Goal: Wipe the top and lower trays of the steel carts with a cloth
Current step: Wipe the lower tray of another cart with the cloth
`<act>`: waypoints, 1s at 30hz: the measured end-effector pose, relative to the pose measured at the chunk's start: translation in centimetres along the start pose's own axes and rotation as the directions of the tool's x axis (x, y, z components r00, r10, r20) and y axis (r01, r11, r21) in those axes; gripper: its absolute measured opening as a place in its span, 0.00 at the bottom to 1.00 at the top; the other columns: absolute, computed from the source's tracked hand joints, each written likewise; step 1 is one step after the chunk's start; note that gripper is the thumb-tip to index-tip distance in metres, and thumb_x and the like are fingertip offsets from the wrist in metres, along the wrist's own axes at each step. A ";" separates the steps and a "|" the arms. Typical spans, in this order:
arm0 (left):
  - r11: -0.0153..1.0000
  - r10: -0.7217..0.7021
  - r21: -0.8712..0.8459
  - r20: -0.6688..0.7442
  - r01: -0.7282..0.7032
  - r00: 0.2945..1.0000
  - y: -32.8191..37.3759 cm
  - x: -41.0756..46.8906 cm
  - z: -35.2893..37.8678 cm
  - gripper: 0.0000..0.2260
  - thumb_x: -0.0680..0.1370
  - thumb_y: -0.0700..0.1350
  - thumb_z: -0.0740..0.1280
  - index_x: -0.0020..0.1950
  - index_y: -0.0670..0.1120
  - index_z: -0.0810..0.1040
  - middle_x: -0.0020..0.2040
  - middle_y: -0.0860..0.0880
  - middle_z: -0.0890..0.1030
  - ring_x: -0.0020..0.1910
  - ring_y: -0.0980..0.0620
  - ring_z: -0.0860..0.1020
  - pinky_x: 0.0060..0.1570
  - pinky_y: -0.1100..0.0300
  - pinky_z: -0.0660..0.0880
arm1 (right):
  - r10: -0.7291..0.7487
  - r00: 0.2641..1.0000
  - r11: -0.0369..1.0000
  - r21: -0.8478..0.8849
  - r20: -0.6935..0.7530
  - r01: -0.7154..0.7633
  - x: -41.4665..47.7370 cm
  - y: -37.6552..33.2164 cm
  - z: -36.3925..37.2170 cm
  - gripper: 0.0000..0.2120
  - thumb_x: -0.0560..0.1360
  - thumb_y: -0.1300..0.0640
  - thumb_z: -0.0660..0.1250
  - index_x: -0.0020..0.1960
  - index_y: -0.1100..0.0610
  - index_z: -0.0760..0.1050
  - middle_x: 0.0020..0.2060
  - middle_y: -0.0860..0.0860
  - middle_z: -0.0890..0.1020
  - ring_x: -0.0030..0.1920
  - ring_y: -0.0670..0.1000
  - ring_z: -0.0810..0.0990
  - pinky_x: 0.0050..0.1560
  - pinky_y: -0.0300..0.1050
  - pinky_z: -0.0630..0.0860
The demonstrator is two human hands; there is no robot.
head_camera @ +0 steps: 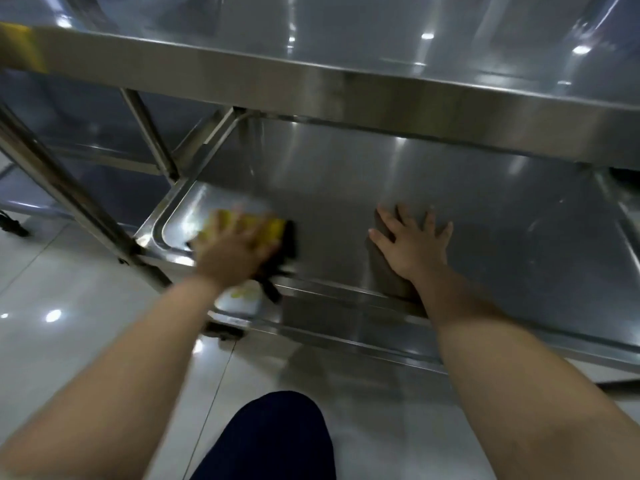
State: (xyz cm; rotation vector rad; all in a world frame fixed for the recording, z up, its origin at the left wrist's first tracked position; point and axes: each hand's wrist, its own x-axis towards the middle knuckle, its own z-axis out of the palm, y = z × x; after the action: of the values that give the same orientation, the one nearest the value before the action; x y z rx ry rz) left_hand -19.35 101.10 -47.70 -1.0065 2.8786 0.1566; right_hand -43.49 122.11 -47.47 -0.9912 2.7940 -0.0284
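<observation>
The left hand (232,251) lies flat, fingers spread, pressing on a yellow cloth (273,228) with a dark edge; the hand and cloth are blurred. The cloth sits on the lower tray (485,220) of a steel cart, near the tray's front left corner. The right hand (414,244) rests palm down on the same tray toward its middle, its fingers (388,218) straight and fanned apart, holding nothing. The lower tray is brushed steel with a raised rim and rounded corners, dully reflecting light. Above it, the top tray (346,88) overhangs and hides its far part. A slanted steel leg (69,195) stands left of the lower tray, with a second cart (104,133) beyond. Below the tray's front edge are a caster wheel (221,329), glossy floor tiles (69,289), and the person's dark-trousered knee (273,434).
</observation>
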 end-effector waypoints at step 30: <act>0.946 -0.324 -0.013 0.037 0.324 0.945 -2.5 -1.2 -1.0 0.27 0.79 0.69 0.46 0.78 0.68 0.44 0.82 0.53 0.45 0.79 0.37 0.44 0.71 0.30 0.50 | -0.022 1.000 0.998 0.055 0.011 0.022 -0.3 -0.6 0.3 0.27 0.79 0.31 0.44 0.77 0.34 0.49 0.80 0.43 0.48 0.78 0.66 0.43 0.71 0.74 0.39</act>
State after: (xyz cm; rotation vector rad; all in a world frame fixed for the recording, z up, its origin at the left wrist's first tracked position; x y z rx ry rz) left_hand -16.91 99.71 -46.70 -1.4459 2.6361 0.1743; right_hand -42.88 121.82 -47.67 -1.0059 2.7563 -0.1012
